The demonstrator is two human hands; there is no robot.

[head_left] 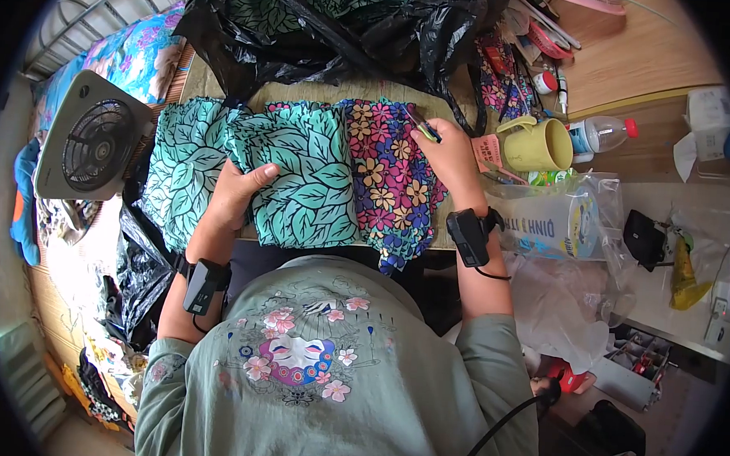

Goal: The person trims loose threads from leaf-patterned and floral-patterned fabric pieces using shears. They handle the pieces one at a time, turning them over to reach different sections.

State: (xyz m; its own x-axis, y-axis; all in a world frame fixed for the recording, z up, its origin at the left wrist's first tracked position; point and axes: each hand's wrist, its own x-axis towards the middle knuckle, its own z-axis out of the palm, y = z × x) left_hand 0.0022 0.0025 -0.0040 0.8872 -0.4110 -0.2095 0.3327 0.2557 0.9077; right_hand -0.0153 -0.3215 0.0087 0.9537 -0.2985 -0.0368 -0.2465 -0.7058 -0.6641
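Observation:
My left hand [236, 190] is closed on a folded green leaf-print cloth [302, 175], its thumb on top and its fingers tucked under the left edge. Another stack of the same leaf-print cloth [185, 165] lies to its left. My right hand [451, 156] is wrapped round a small pair of thread snips [425, 129], blades pointing up and left. The snips are over the right edge of a dark flower-print cloth [384, 175], which lies beside the green one. My right fingertips are partly hidden.
A black plastic bag [333, 40] with more leaf-print cloth covers the table's far side. On the right stand a yellow mug [538, 146], a plastic bottle [605, 135] and a clear printed bag [547, 217]. A box fan [93, 139] is on the left.

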